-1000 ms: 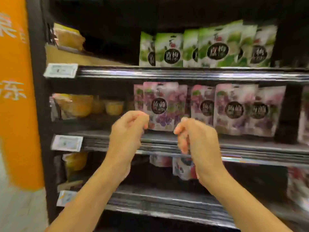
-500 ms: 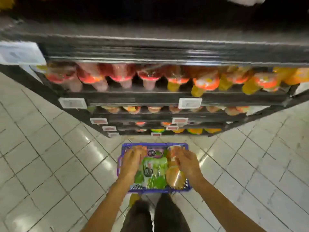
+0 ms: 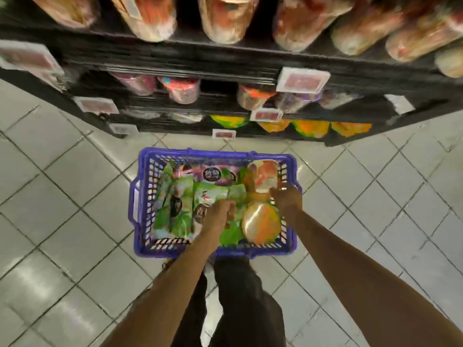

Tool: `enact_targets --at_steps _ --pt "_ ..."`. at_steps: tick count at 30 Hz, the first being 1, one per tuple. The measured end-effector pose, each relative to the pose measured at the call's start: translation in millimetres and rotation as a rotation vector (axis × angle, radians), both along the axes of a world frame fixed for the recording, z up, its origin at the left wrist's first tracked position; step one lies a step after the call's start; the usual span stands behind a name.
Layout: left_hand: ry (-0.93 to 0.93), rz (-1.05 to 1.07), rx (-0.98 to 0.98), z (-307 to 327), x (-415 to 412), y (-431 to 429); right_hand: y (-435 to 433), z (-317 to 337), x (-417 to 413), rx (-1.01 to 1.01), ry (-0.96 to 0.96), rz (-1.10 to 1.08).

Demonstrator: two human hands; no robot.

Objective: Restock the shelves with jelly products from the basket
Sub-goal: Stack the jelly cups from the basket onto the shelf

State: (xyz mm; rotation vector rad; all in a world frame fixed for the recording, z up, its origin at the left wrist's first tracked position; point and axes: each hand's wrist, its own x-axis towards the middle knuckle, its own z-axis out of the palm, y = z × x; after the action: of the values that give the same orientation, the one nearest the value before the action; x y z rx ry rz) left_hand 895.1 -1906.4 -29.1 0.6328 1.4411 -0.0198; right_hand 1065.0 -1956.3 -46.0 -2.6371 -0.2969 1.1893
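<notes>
Glossy tiles (image 3: 75, 221), purple lattice basket (image 3: 215, 154), left hand (image 3: 219, 216) gripping crinkly green pouch (image 3: 213, 193)

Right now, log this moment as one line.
stage: picking from basket | left hand: grips green pouch | right hand: open, at jelly cup | basket: on tiled floor

basket (image 3: 141, 176) moulded plastic, purple-blue, lattice walls, slight sheen. green jelly pouches (image 3: 175, 199) thin plastic film, glossy, crinkled. round jelly cup (image 3: 260, 222) clear plastic under a shiny film lid with glare. shelves (image 3: 175, 58) dark, matt, ribbed front edge; metal or plastic, cannot tell. tubs (image 3: 220, 18) on them look like smooth clear plastic, blurred. price tags (image 3: 303, 80) pale, smooth. floor tiles (image 3: 62, 284) light grey, glazed, reflective. trousers (image 3: 240, 301) dark matt cloth.
</notes>
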Motion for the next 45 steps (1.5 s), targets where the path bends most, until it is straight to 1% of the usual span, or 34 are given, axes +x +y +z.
enact_targets --at_steps 3,6,10,12,14,16,18,20,21,22,28,32,35,37,40,43,45 --pt "-0.029 0.047 0.023 -38.4 12.2 1.5 15.2 -49.9 11.1 -0.021 -0.060 0.030" --pt "-0.054 0.053 0.056 -65.1 14.6 3.5 28.0 -88.3 12.6 -0.037 -0.040 -0.008" --pt "-0.074 0.054 0.048 -82.4 9.3 0.6 33.1 -104.6 13.5 -0.051 -0.073 0.022" --pt "-0.068 0.076 0.023 -82.3 8.0 1.7 31.0 -95.6 10.4 -0.006 -0.031 -0.026" --pt "-0.049 0.095 0.017 -71.0 4.0 1.8 23.3 -74.4 1.4 0.154 0.143 -0.194" --pt "-0.037 0.135 0.017 -50.0 -0.5 2.6 10.0 -40.4 -14.4 0.289 0.417 -0.408" --pt "-0.062 0.147 0.034 -20.6 -4.2 6.1 -2.2 -0.7 -30.6 0.349 0.653 -0.497" --pt "-0.116 0.098 0.082 18.1 -10.2 14.9 -10.2 39.4 -45.4 0.397 0.828 -0.501" --pt "-0.145 0.076 0.101 42.0 -15.4 20.3 -13.1 61.5 -53.1 0.423 0.882 -0.497" --pt "-0.167 0.071 0.118 68.2 -22.2 26.2 -14.5 85.2 -60.6 0.441 0.894 -0.470" --pt "-0.293 0.171 0.249 238.3 -68.8 62.8 6.2 245.9 -94.2 0.553 0.775 -0.133" --pt "-0.375 0.220 0.404 358.4 -95.1 92.3 40.3 371.3 -119.7 0.673 0.689 -0.076" --pt "-0.506 0.229 0.529 450.3 -113.3 115.0 67.2 471.6 -140.0 0.853 0.536 0.078" --pt "-0.586 0.241 0.622 509.3 -124.0 128.4 81.8 536.4 -152.0 0.985 0.473 0.165" --pt "-0.721 0.178 0.746 595.8 -139.4 146.8 98.5 620.2 -164.5 1.180 0.382 0.260" --pt "-0.782 0.092 0.881 679.9 -146.6 159.7 114.6 696.7 -169.0 1.339 0.288 0.333" --pt "-0.808 0.080 0.980 730.6 -146.9 165.7 123.8 745.1 -169.6 1.424 0.228 0.376"
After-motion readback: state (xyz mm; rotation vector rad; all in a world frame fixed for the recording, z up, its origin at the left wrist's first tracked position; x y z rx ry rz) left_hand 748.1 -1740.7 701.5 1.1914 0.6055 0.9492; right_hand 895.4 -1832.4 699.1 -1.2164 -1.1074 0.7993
